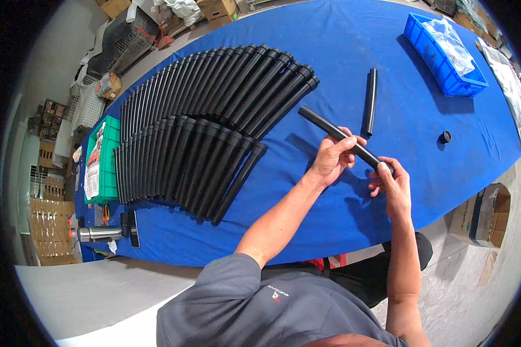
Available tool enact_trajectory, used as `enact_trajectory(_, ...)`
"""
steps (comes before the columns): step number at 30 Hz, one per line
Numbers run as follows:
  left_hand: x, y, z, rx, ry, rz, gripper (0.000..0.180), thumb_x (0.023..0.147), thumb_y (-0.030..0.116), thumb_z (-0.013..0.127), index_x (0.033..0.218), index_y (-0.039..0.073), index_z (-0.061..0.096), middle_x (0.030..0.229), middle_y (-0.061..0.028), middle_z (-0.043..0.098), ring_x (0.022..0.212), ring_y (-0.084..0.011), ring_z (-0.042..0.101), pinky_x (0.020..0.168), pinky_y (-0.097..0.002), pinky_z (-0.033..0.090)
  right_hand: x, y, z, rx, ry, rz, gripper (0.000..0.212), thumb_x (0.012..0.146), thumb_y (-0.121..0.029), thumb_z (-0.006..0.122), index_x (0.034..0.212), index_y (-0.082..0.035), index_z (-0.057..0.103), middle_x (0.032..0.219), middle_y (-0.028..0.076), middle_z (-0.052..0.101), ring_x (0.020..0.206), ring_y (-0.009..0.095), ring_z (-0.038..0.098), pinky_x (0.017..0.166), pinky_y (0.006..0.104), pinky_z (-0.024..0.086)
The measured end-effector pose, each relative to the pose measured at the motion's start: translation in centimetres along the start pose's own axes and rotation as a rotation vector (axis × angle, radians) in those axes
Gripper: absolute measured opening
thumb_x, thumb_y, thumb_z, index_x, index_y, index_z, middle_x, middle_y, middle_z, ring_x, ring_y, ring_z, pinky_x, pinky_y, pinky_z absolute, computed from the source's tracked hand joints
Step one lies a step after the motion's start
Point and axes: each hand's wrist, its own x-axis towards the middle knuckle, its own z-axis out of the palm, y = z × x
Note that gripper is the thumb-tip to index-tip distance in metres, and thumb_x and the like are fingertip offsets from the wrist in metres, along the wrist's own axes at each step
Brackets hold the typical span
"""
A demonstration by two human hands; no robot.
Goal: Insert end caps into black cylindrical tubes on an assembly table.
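A plain black tube (322, 123) is held slantwise above the blue cloth, its far end pointing up and left. My left hand (332, 155) grips it around the middle, thumb on top. At the near right end, the fingers of my right hand (392, 184) close over the tube's tip, partly hiding it. A second black tube (371, 101) lies on the cloth just beyond my hands. To the right sits a small black round cap (444, 137). Many capped black tubes (237, 87) lie side by side in two fanned rows on the left.
Blue cloth (341, 34) covers the table. A blue crate (440, 63) holding clear plastic stands at the far right, near white sheeting (503, 87). On the left are a green crate (106, 168) and a metal flask (101, 233). A cardboard box (485, 215) rests on the floor at right.
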Motion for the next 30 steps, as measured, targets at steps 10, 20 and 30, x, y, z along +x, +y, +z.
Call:
enact_trajectory(10,0.0,0.1,-0.1,-0.04,-0.011,-0.009,0.016,0.091,0.012,0.067,0.102,0.011,0.055,0.098,-0.016,0.07,0.06,-0.0117,0.065,0.047,-0.0228,0.052,0.1,0.4,0.0,-0.106,0.05,-0.112,0.025,0.094,-0.021,0.064,0.104,0.002,0.06,0.08,0.006,0.063,0.064,0.009,0.06,0.049,0.0225,0.049)
enact_trajectory(20,0.1,0.0,-0.2,-0.065,-0.015,-0.008,0.016,0.091,0.011,0.067,0.103,0.011,0.056,0.099,-0.0165,0.07,0.061,-0.0119,0.066,0.049,-0.0235,0.054,0.3,0.5,-0.1,-0.113,0.026,-0.18,0.029,0.094,-0.022,0.065,0.107,0.003,0.059,0.075,0.004,0.06,0.061,0.01,0.058,0.054,0.024,0.05)
enact_trajectory(30,0.0,-0.1,-0.1,-0.082,-0.01,-0.006,0.016,0.091,0.01,0.066,0.104,0.012,0.056,0.1,-0.0166,0.07,0.061,-0.0128,0.066,0.049,-0.0243,0.054,0.1,0.2,0.5,-0.09,0.073,-0.211,0.026,0.092,-0.018,0.067,0.108,0.002,0.058,0.077,0.004,0.06,0.064,0.01,0.059,0.052,0.0234,0.05)
